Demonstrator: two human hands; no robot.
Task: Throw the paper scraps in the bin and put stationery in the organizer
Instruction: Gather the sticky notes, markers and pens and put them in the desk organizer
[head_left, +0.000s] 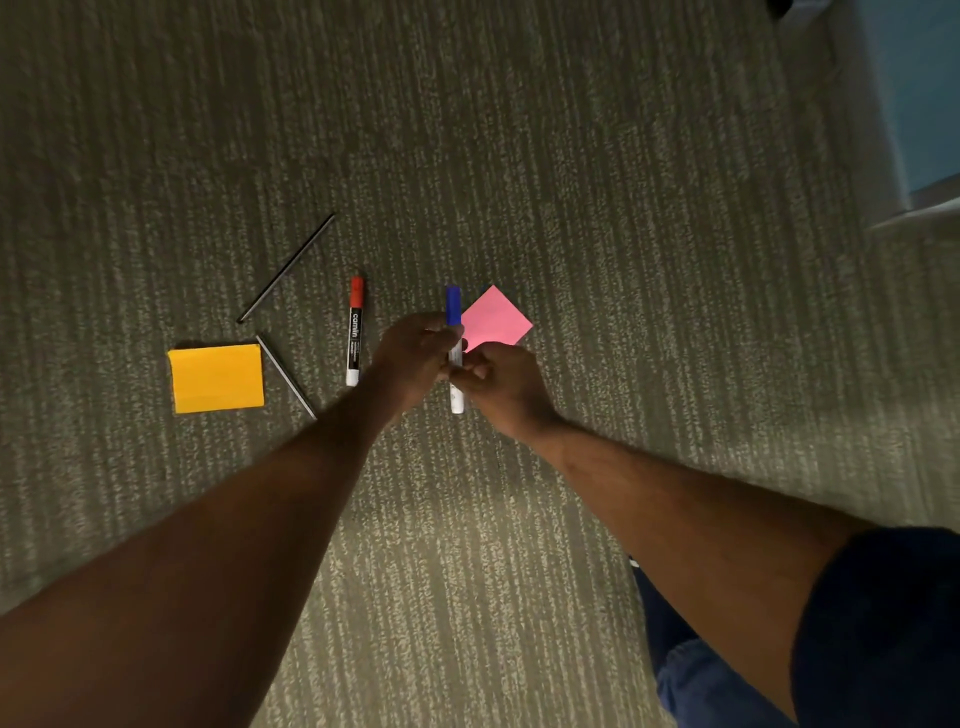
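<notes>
On the grey carpet I see an orange note pad at far left and a pink note just beyond my hands. My left hand and right hand both pinch the blue-capped marker. The red-capped marker, labelled "camlin", lies to its left, near one thin dark stick and a second stick.

Carpet beyond blue marker: open. Pink note just right of it. Red marker near on left; two thin dark sticks, orange pad farther left. Near side: open carpet.
</notes>
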